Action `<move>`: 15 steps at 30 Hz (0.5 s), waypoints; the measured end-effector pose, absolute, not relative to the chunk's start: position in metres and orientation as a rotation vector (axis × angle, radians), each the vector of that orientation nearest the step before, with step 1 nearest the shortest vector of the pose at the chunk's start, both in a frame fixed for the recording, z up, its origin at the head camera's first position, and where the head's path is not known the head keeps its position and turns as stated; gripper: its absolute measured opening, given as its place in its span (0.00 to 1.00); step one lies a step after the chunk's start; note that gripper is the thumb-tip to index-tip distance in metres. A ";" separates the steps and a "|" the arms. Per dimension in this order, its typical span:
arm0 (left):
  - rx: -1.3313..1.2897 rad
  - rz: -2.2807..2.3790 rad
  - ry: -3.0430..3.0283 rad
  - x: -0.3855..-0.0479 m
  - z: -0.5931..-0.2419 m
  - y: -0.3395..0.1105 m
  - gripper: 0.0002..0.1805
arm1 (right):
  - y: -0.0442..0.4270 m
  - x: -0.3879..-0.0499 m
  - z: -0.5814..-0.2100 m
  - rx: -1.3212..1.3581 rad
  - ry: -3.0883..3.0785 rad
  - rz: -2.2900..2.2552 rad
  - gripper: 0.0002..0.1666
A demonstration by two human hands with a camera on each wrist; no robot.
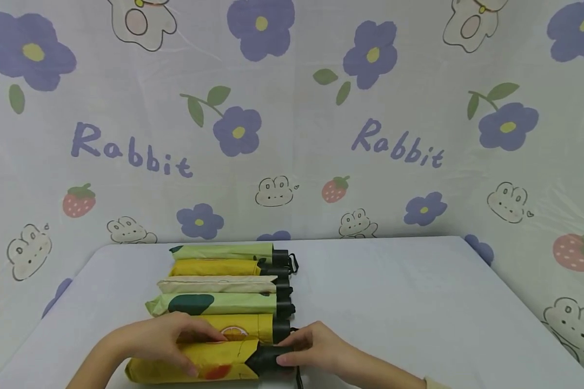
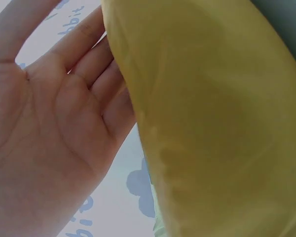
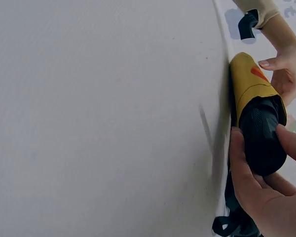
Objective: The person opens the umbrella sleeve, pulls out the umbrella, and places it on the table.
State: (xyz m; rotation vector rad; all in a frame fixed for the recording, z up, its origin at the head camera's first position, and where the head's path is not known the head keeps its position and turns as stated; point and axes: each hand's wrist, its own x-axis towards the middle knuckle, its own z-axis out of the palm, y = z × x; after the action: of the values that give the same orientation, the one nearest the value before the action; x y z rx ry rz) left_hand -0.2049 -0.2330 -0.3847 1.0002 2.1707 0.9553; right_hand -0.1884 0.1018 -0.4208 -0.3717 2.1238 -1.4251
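The left hand [image 1: 158, 337] clasps a folded yellow fabric umbrella [image 1: 231, 359] low on the white tabletop [image 1: 394, 308]; the right hand [image 1: 318, 351] pinches its black cylindrical handle [image 1: 267, 360]. Likely aligning it; next probably needs gentle release.

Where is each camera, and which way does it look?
Head: on the head, looking forward and down at folded umbrellas, left hand and right hand.
Left wrist: on that wrist, facing its palm and the front umbrella.
Right wrist: on that wrist, facing its fingers on a black handle, left hand beyond.
Shared by head and right wrist: that handle, both hands.
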 end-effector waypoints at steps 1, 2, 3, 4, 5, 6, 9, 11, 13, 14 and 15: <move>1.002 0.932 2.189 -0.204 -0.384 -0.233 0.27 | 0.102 -0.188 -0.421 -0.359 2.109 -1.429 0.18; 1.002 0.915 2.202 -0.204 -0.383 -0.233 0.27 | 0.103 -0.188 -0.421 -0.344 2.092 -1.434 0.18; 1.005 0.904 2.208 -0.203 -0.383 -0.233 0.28 | 0.104 -0.188 -0.421 -0.330 2.073 -1.440 0.18; 1.008 0.895 2.214 -0.203 -0.383 -0.233 0.28 | 0.105 -0.189 -0.421 -0.317 2.055 -1.446 0.19; 1.003 0.892 2.217 -0.202 -0.383 -0.233 0.29 | 0.106 -0.189 -0.421 -0.306 2.037 -1.452 0.19; 0.989 0.892 2.216 -0.202 -0.383 -0.233 0.29 | 0.106 -0.189 -0.421 -0.299 2.019 -1.458 0.19; 0.929 0.894 2.203 -0.201 -0.383 -0.233 0.30 | 0.108 -0.190 -0.423 -0.285 1.954 -1.486 0.20; 0.885 0.894 2.196 -0.201 -0.383 -0.233 0.31 | 0.109 -0.191 -0.423 -0.290 1.918 -1.502 0.21; 0.852 0.884 2.191 -0.200 -0.383 -0.233 0.32 | 0.110 -0.192 -0.424 -0.297 1.899 -1.506 0.21; 0.845 0.872 2.194 -0.201 -0.383 -0.232 0.32 | 0.110 -0.193 -0.424 -0.299 1.900 -1.503 0.21; 0.839 0.859 2.196 -0.201 -0.383 -0.232 0.33 | 0.111 -0.193 -0.424 -0.299 1.903 -1.499 0.21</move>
State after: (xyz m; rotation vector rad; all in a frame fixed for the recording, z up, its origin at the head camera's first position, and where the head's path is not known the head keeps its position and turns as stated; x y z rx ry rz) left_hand -0.2007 -0.2322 -0.3830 0.8393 2.1958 0.8587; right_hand -0.1932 0.1107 -0.4243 -0.2986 1.9032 -1.4991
